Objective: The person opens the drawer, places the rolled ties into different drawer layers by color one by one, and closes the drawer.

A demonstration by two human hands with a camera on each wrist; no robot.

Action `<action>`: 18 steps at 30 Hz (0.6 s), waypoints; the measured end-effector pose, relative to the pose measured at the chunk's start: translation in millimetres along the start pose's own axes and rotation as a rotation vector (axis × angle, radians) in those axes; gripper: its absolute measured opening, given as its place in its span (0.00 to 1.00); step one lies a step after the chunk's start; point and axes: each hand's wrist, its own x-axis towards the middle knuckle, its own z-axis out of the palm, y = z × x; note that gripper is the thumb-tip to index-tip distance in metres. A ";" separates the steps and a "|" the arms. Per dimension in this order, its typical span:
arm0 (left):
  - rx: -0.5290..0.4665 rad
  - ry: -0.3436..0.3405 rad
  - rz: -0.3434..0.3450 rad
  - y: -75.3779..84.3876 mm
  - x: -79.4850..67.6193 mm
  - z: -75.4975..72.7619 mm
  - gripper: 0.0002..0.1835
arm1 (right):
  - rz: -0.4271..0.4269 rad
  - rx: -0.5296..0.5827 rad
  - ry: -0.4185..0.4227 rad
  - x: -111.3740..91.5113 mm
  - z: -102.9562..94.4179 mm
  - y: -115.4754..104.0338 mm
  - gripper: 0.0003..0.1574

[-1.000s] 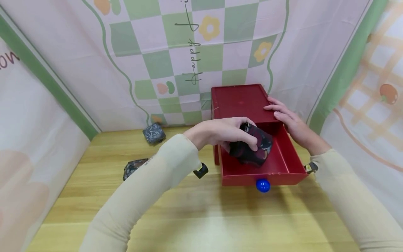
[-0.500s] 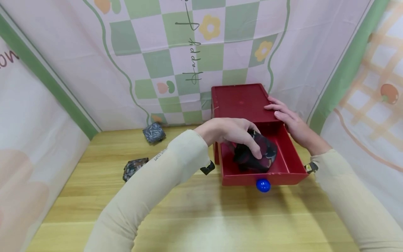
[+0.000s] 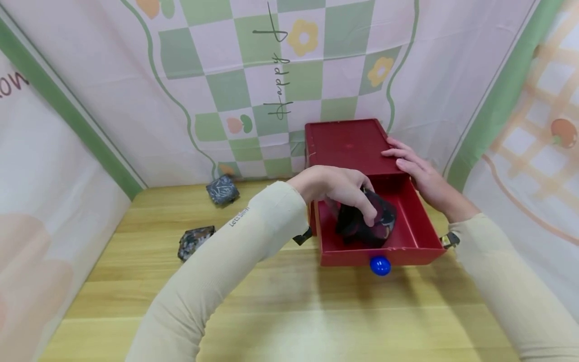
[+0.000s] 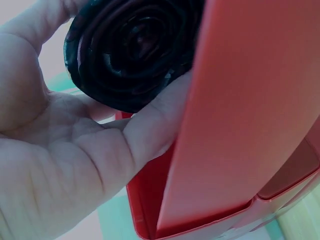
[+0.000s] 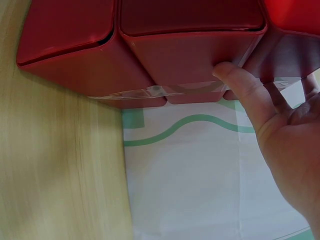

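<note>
My left hand (image 3: 346,188) reaches into the pulled-out red drawer (image 3: 413,221) and holds a rolled-up dark patterned cloth (image 3: 382,223) between thumb and fingers. Its coiled end faces the left wrist camera, where the cloth roll (image 4: 140,45) shows as a dark spiral beside the drawer wall. On the right edge of the red drawer cabinet (image 3: 346,146) rests my right hand (image 3: 418,173), fingers extended over the top. In the right wrist view a digit of the right hand (image 5: 295,135) presses against the cabinet's side (image 5: 195,60).
Two more folded patterned cloths lie left on the wooden table (image 3: 271,311): a grey one (image 3: 222,190) at the back and a multicoloured one (image 3: 194,241) nearer, partly behind the left sleeve. A blue knob (image 3: 380,265) sticks out from the drawer front. Printed curtains (image 3: 253,90) enclose the table.
My left hand has moved right and slightly down with the cloth roll, deeper into the drawer, then stayed nearly still. The right hand has kept its place on the cabinet.
</note>
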 end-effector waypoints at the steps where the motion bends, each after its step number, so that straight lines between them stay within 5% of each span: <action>1: -0.005 0.003 0.000 -0.5 0.8 0.5 0.25 | -0.002 0.000 0.000 0.1 0.0 0.4 0.26; 8: -0.027 -0.013 -0.006 -5.5 4.3 4.0 0.29 | 0.003 -0.010 0.002 -0.9 0.9 0.6 0.26; 18: 0.153 0.023 0.047 -9.6 4.4 1.5 0.34 | 0.003 -0.023 -0.001 -2.1 1.2 -0.5 0.26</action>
